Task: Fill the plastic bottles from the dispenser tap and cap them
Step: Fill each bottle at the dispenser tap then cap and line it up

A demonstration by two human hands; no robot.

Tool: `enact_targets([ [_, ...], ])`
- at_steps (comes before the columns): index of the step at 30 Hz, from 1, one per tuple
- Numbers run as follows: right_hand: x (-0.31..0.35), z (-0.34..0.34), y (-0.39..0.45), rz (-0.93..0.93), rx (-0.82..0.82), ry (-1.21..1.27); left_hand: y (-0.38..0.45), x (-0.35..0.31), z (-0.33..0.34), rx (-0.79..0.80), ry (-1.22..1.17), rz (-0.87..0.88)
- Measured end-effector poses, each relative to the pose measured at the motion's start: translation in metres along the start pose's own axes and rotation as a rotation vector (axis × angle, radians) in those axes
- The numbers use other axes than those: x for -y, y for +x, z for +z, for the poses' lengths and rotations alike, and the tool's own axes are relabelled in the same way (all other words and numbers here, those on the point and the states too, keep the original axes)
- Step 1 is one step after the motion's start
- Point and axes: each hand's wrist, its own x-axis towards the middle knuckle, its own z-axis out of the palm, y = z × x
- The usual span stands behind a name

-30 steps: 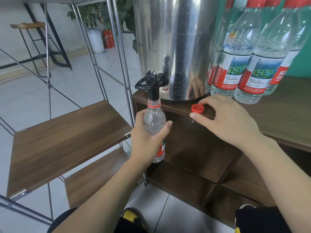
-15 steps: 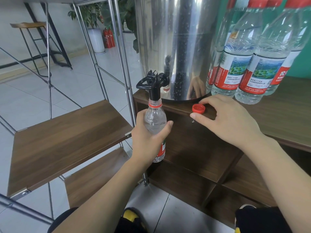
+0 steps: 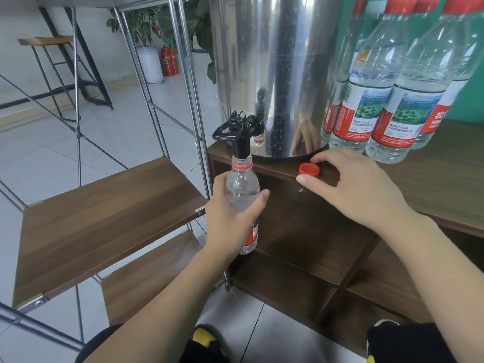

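Left hand (image 3: 231, 214) wrapped around uncapped bottle (image 3: 242, 191), held upright, mouth directly under black tap (image 3: 239, 132) of steel dispenser (image 3: 272, 74). Bottle label red, mostly hidden by palm; text unreadable. Right hand (image 3: 358, 188) rests on wooden top (image 3: 445, 179), thumb and forefinger either side of red cap (image 3: 309, 170); actual contact unclear. Beyond right hand: capped bottles (image 3: 392, 113), red-white labels with landscape print, Chinese characters too small to read.
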Motion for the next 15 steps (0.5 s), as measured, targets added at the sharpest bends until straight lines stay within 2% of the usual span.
enact_targets([
  [10, 0.015, -0.009, -0.003, -0.020, -0.062, 0.041, -0.001, 0.001, -0.001, 0.010, -0.006, -0.003],
  [15, 0.038, -0.018, -0.004, -0.092, -0.217, 0.080, -0.001, 0.001, -0.002, 0.021, -0.010, -0.001],
])
